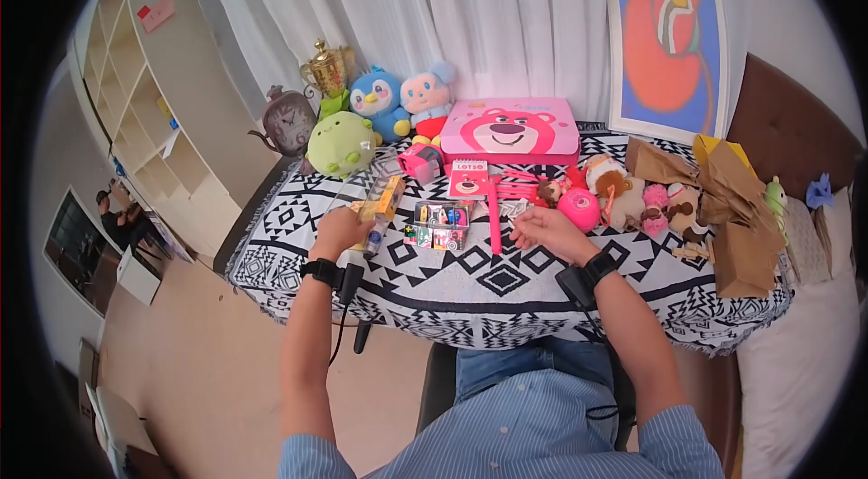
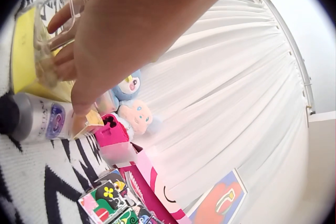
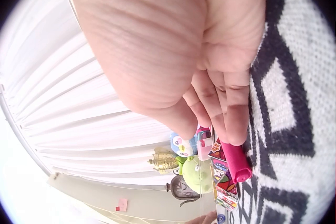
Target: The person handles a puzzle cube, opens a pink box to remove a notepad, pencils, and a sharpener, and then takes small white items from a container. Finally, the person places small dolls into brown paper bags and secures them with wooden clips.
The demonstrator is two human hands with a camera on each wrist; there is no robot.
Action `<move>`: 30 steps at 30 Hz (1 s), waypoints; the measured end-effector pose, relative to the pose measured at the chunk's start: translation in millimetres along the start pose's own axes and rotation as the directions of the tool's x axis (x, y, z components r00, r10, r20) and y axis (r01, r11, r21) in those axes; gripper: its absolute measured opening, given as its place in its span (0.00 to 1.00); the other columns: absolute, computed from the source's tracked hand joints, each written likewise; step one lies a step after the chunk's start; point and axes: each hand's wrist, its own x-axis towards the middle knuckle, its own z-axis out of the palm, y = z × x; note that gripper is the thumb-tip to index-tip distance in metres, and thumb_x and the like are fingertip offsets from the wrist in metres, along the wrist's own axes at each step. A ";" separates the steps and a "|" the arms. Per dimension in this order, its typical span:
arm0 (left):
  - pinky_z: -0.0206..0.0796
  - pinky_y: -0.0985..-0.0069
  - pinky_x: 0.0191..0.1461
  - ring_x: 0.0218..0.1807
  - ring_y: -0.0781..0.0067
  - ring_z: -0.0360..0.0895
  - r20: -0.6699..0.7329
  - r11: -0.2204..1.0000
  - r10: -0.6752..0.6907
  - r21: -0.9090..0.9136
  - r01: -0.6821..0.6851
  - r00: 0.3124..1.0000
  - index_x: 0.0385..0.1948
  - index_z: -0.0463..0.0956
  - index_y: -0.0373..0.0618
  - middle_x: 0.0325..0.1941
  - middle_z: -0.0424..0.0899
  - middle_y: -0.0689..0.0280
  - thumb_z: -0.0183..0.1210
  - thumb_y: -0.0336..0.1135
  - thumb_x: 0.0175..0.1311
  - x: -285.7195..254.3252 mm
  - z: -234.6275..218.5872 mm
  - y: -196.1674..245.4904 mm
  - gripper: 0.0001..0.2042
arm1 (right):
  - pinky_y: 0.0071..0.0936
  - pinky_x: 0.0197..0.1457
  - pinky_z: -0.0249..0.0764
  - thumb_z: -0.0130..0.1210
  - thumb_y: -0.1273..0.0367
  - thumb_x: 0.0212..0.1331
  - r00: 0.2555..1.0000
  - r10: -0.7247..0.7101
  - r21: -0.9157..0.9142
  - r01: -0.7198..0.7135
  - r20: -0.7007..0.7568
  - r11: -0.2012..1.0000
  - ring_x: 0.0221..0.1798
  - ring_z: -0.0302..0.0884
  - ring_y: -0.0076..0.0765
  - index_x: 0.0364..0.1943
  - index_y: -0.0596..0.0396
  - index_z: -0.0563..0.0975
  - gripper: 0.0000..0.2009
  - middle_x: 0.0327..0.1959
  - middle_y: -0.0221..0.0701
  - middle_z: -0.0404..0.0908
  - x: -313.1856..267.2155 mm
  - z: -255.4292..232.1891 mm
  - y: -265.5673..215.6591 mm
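Observation:
My left hand (image 1: 342,230) is at the left of the cloth, its fingers bent around a clear plastic container (image 2: 55,16) with a yellow part (image 2: 23,53). The thumb lies by an orange-yellow box (image 1: 390,197). Beside them lies a clear bottle with a dark cap (image 2: 39,118). A clear case of colourful pieces (image 1: 437,226) sits between the hands. My right hand (image 1: 553,233), palm turned inward and fingers loosely bent, holds nothing; it is just right of a bright pink stick (image 1: 495,217), near small silvery packets (image 1: 514,211).
Behind are a pink bear box (image 1: 511,131), a small bear notebook (image 1: 468,181), plush toys (image 1: 378,104), a dark clock (image 1: 287,125) and a gold trophy (image 1: 325,72). Right of my right hand are a pink ball (image 1: 577,208), more plush toys and brown paper bags (image 1: 746,248).

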 end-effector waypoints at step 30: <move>0.65 0.64 0.48 0.46 0.54 0.71 -0.454 1.000 0.023 0.023 -0.014 0.891 0.42 0.71 0.35 0.44 0.75 0.55 0.61 0.32 0.47 -11.8 54.6 74.4 0.19 | 0.24 0.40 0.76 0.51 0.67 0.66 1.000 -0.002 -0.007 0.002 -0.013 1.000 0.36 0.79 0.29 0.45 0.64 0.72 0.12 0.38 0.39 0.80 2.3 0.2 -1.0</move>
